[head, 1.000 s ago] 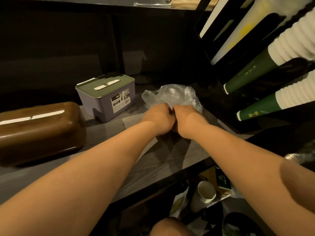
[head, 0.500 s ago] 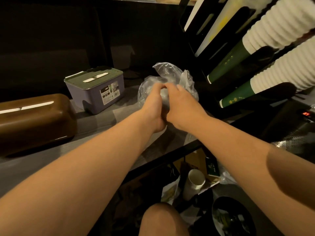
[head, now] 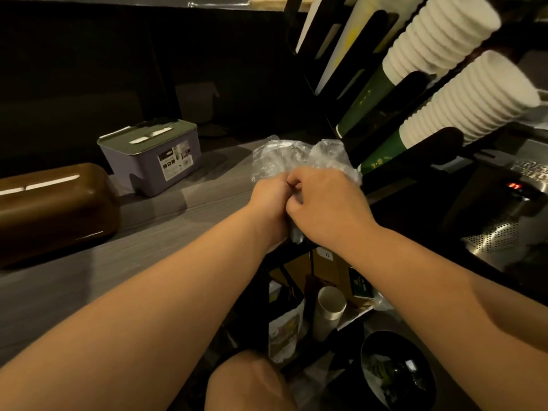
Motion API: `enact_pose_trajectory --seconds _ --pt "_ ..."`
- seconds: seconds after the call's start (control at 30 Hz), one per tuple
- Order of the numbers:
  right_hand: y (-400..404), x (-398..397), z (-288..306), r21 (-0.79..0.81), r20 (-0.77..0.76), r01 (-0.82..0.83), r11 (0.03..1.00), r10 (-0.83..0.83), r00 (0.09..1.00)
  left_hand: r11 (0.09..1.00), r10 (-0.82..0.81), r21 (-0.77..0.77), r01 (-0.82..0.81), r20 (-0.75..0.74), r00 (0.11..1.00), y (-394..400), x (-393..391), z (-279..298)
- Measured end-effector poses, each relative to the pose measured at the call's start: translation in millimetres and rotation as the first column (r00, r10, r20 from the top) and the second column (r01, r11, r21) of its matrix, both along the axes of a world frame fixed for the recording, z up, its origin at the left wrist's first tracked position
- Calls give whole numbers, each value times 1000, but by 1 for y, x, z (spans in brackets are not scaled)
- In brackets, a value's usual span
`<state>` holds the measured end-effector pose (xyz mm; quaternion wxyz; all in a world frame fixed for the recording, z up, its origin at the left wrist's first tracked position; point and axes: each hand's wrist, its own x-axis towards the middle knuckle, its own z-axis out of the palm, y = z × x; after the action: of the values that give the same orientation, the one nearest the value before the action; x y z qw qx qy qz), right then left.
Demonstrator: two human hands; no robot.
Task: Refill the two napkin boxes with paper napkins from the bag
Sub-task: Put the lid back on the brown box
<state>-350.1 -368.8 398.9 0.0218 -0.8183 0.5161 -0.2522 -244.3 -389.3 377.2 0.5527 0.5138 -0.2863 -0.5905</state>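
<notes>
Your left hand [head: 271, 203] and right hand [head: 329, 209] both grip the clear plastic bag [head: 299, 158], pressed together at the counter's [head: 89, 277] right edge. The purple box [head: 151, 157] and brown box [head: 50, 209] sit far left, lids on.

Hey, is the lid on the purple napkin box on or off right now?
On. The purple napkin box has its green lid seated flat across the top, slot showing.

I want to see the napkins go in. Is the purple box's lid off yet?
No, the green lid sits closed on the purple box, while both hands grip the plastic bag.
</notes>
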Motion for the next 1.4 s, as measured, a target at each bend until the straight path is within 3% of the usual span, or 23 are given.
enact_pose_trajectory --seconds 0.07,0.13,0.17,0.23,0.3,0.37,0.5,0.63,0.83,0.93,1.07,1.17,1.4 --pt "6 -15 4 -161 74 45 986 -34 997 999 -45 -28 47 60 997 8 -12 3" --pt "4 -34 3 -213 210 97 972 -52 976 990 -94 -87 107 135 986 16 -24 0" --pt "2 -44 2 -145 267 121 982 -79 960 984 -119 -113 136 145 982 19 -31 -3" --pt "-2 -61 -3 144 328 131 981 -172 929 970 -184 -141 200 117 976 25 -45 -8" --pt "-1 -78 -15 402 369 84 912 -245 897 953 -248 -149 264 120 961 27 -63 -14" --pt "2 -95 -29 531 434 40 847 -312 845 935 -301 -156 319 127 945 29 -84 -21" --pt "0 -136 -61 636 613 -59 769 -458 643 879 -435 -119 463 202 878 27 -129 -44" --pt "0 -179 -101 655 603 13 756 -532 595 791 -574 -13 612 331 749 26 -176 -80" --pt "2 -245 -158 716 577 114 689 -676 459 756 -651 119 644 243 719 17 -234 -141" --pt "2 -271 -189 762 518 167 625 -744 422 722 -689 219 656 310 655 13 -254 -173" --pt "-5 -290 -248 839 499 75 539 -817 288 742 -659 260 617 450 603 6 -273 -215" --pt "-21 -303 -315 860 457 97 501 -841 290 749 -657 320 580 467 592 -1 -282 -245" --pt "-12 -297 -363 895 406 82 438 -878 252 727 -687 465 506 485 541 -9 -296 -322"
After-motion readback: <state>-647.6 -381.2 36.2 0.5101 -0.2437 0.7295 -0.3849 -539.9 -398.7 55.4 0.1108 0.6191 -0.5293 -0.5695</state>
